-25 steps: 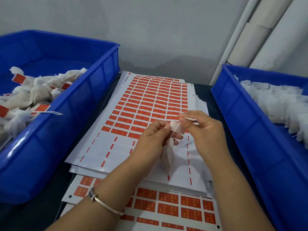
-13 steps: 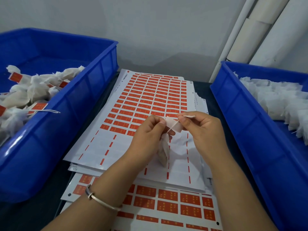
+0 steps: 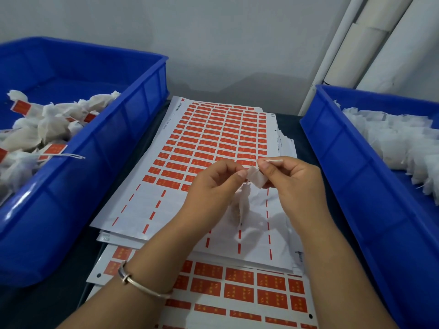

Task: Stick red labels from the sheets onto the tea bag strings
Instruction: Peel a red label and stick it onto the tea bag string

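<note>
Nearest me, under my forearms, lies a lower label sheet (image 3: 237, 283) with its big red labels facing up, kept there as the next supply once the one above is used. My left wrist wears a metal bangle (image 3: 140, 284). Just beyond, both hands meet above the top label sheet (image 3: 213, 143), whose near rows are already stripped down to white backing with red dashes, while the far rows are full of red labels. My left hand (image 3: 209, 186) has its thumb and forefinger pinched together on the edge of a small pale piece (image 3: 256, 178), which I take to be a label seen from its back, though its colour is not red from here. My right hand (image 3: 294, 179) is closed too, fingertips clamped on the other side of that piece and on a thin white string (image 3: 273, 160) that runs across my forefinger. I hold it from both sides so the label can be folded over the string squarely. The tea bag (image 3: 240, 205) hangs loose below my fingers, over the bare backing, out of the way of the sticky face. To my left stands a blue bin (image 3: 133, 129) holding tea bags with red tags, so I judge it the place for finished ones. To my right, another blue bin (image 3: 337, 148) holds plain white bags, the stock not yet labelled. Farthest off are the grey wall and white pipes (image 3: 356, 43).
</note>
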`<state>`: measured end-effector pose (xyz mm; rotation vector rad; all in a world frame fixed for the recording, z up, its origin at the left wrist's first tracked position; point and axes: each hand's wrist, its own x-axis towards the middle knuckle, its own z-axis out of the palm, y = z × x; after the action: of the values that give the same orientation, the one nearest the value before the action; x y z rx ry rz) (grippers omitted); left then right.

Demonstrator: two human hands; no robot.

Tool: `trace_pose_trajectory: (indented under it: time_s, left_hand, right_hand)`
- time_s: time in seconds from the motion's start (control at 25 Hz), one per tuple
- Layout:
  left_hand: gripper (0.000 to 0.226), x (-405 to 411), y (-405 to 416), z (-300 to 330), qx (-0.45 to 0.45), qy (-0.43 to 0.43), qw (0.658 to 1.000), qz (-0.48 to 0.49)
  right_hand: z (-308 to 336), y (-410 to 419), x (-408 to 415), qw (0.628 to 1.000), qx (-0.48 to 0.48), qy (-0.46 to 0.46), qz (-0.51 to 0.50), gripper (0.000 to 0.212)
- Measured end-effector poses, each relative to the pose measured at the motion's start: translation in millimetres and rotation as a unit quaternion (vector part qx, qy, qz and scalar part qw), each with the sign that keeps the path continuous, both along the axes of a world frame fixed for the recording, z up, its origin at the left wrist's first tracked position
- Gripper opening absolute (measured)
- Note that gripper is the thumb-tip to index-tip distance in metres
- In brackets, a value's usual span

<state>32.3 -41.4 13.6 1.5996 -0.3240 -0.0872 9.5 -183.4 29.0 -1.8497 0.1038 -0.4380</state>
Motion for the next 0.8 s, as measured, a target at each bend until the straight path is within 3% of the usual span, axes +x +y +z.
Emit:
trace_pose_trajectory:
  time_s: [0.44, 0.56, 0.72, 0.8]
  left_hand:
    - [0.024, 1.2, 8.6, 1.4, -0.016, -0.003, 0.997, -0.077]
    - [0.025, 1.4, 6.1, 1.0, -0.03, 0.024, 0.998, -0.056]
    - [0.005, 2.2, 2.6, 0.1, -0.063, 0.067, 0.995, -0.036]
    - [0.013, 3.4, 4.0, -0.3, -0.068, 0.095, 0.992, -0.051]
  right_hand:
    - [1.2, -0.9, -0.3, 1.0, 0.022, 0.013, -0.009, 0.008]
    - [1.5, 0.1, -1.1, 1.0, 0.021, 0.016, 0.003, 0.006]
    - [2.0, 2.2, -2.5, 0.999, 0.016, 0.01, 0.027, 0.005]
    - [3.1, 2.5, -2.9, 0.999, 0.026, 0.007, 0.036, 0.005]
